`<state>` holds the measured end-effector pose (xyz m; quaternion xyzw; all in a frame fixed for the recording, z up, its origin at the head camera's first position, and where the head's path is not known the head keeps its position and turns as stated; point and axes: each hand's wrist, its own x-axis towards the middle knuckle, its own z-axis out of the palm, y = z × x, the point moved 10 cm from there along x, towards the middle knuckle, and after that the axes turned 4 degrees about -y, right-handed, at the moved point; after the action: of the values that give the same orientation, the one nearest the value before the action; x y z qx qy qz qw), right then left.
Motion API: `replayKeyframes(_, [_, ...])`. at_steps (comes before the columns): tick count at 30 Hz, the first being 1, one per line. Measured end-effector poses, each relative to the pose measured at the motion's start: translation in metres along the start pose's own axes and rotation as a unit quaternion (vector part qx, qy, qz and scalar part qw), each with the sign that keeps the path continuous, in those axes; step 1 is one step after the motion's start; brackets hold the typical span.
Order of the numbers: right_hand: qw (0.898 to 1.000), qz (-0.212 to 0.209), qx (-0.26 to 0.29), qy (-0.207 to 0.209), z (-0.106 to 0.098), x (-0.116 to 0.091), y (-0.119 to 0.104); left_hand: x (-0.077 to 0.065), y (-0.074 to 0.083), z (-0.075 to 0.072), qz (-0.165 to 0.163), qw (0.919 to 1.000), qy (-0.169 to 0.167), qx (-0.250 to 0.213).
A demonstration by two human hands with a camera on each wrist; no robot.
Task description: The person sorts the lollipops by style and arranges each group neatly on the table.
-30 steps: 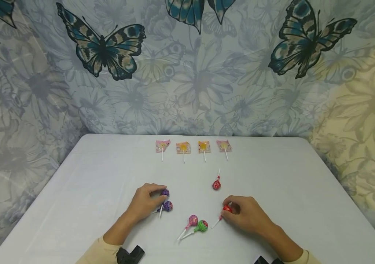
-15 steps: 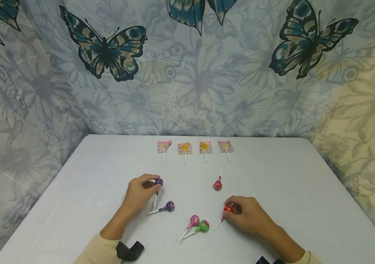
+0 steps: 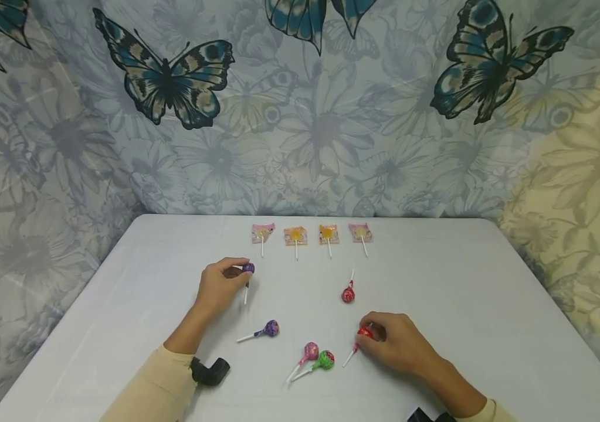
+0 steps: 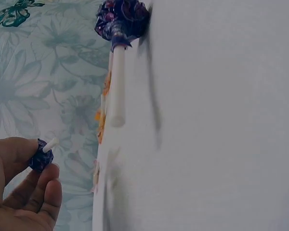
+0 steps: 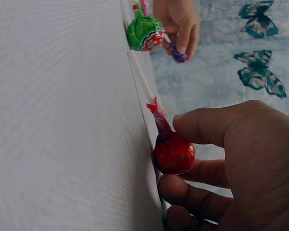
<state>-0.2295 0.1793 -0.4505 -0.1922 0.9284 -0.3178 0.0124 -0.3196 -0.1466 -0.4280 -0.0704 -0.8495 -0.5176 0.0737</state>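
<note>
My left hand [image 3: 220,286] pinches a purple-wrapped lollipop [image 4: 40,157] by its round head, the white stick hanging down toward the table. A second purple lollipop [image 3: 271,328] lies nearer to me, stick pointing left. On the right, my right hand [image 3: 397,341] has thumb and fingers around the head of a red lollipop [image 5: 174,153], its stick slanting to the lower left. Another red lollipop [image 3: 348,295] lies just beyond that hand, stick pointing away. Between the hands, a pink lollipop [image 3: 311,351] and a green lollipop [image 3: 325,360] lie side by side, their sticks close together.
Across the far part of the white table [image 3: 463,281] runs a row of several flat lollipops in clear wrappers, from a pink one [image 3: 263,233] to another pinkish one [image 3: 360,233]. Behind the table hangs butterfly-patterned cloth [image 3: 326,129]. A black wrist device [image 3: 211,371] sits on the left sleeve.
My left hand has lifted its purple lollipop away from the other purple one and carried it farther back and slightly left. The right hand stays in place on the red lollipop.
</note>
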Motion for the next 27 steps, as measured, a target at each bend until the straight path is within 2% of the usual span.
replayKeyframes(8, [1.000, -0.007, 0.007, 0.000, -0.001, 0.001, -0.003, 0.016, -0.016, 0.000, -0.020, 0.9998, -0.002, -0.009])
replayKeyframes(18, [1.000, -0.014, 0.007, 0.004, -0.002, 0.000, -0.004, 0.021, -0.046, 0.013, -0.062, 0.9978, -0.018, 0.009])
replayKeyframes(21, [1.000, -0.011, 0.005, 0.003, -0.002, 0.000, -0.004, 0.022, -0.047, 0.014, -0.062, 0.9979, -0.013, 0.013])
replayKeyframes(27, [0.999, -0.024, -0.012, 0.020, -0.003, 0.000, -0.005, 0.024, -0.045, 0.014, -0.040, 0.9980, -0.004, 0.049])
